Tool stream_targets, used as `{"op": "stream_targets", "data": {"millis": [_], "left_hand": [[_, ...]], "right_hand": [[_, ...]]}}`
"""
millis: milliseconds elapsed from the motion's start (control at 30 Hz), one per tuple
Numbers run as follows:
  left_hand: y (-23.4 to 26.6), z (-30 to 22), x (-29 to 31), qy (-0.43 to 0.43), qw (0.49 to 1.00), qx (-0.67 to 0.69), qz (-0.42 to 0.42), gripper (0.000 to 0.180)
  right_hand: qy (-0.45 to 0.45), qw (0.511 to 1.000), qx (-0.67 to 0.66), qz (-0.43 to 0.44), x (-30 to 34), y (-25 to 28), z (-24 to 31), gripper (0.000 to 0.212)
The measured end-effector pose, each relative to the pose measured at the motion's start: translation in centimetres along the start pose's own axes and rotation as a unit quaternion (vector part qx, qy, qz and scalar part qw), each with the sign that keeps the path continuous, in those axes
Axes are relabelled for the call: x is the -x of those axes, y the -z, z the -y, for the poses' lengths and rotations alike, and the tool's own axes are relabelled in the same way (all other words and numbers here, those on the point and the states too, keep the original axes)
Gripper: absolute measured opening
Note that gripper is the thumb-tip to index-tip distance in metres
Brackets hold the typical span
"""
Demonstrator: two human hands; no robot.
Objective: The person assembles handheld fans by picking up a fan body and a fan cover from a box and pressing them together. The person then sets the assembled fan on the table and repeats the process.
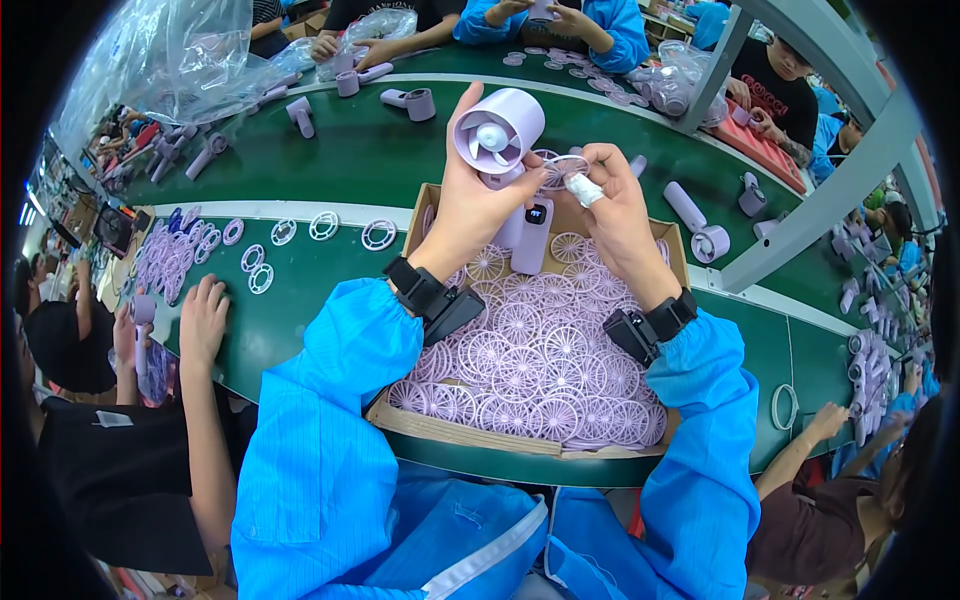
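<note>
My left hand [462, 212] is closed round a lilac handheld fan [496, 132], its round head facing up and its blades uncovered. Between the fingers of my right hand [622, 218] is a lilac spoked fan grille [562, 172], just right of the fan head and apart from its rim. A white wrap [584, 190] covers one right fingertip. Below my left hand shows a lilac handle [530, 245] with a small lit screen; whether it belongs to the held fan, I cannot tell. Under both hands, many loose grilles [520, 365] fill a cardboard box [480, 436].
Lilac rings [378, 235] lie left of the box. Fans [408, 102] and more fan bodies [690, 215] rest on the green belt beyond. A grey metal frame [790, 225] rises at the right. Co-workers sit on both sides and opposite; one hand [203, 320] rests close by at left.
</note>
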State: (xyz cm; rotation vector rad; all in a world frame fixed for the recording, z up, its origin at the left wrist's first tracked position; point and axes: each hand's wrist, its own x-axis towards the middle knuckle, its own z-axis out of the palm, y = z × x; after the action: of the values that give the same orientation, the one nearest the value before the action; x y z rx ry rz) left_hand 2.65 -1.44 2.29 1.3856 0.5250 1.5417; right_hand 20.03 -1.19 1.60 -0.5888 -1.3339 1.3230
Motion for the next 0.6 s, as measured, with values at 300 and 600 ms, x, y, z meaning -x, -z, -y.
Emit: {"op": "stream_targets", "data": {"millis": [300,600], "left_hand": [[-0.3,-0.2,0.3,-0.012,1.000,0.007,0.002,0.095],[-0.3,0.1,0.1,-0.049,0.998,-0.019,-0.025,0.092]], "right_hand": [[-0.037,0.988,-0.147,0.018,0.2,-0.1,0.3,0.023],[0.162,0.947,0.274,-0.051,0.5,-0.8,0.3,0.038]]}}
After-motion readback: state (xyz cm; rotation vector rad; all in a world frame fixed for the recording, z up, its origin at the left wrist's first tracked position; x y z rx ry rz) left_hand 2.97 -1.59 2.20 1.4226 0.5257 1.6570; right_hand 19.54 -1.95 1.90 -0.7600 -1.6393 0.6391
